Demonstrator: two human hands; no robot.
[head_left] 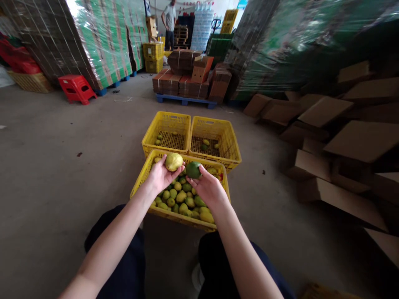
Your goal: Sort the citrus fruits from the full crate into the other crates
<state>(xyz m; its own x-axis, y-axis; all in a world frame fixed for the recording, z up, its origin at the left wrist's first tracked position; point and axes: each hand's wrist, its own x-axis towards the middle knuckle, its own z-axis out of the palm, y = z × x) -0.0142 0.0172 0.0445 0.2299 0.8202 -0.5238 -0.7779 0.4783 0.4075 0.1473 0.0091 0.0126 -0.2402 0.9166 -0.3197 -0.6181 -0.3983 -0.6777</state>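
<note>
My left hand (162,176) is closed around a yellow lemon (173,162). Close beside it, my right hand (210,189) grips a dark green lemon (193,170). Both hands are held over a yellow plastic crate (140,189) filled with many yellow and green lemons (182,196); my forearms cover part of its contents. Just beyond stand two more yellow crates side by side. The far left crate (146,139) has a few lemons on its slatted bottom, and the far right crate (232,143) holds several, one of them dark green.
A blue pallet (185,101) with flattened cardboard (193,87) stands ahead. Loose cardboard boxes (327,112) are heaped on the right. At left are a red stool (77,88) and wrapped stacks (106,41). A person (170,23) stands far back.
</note>
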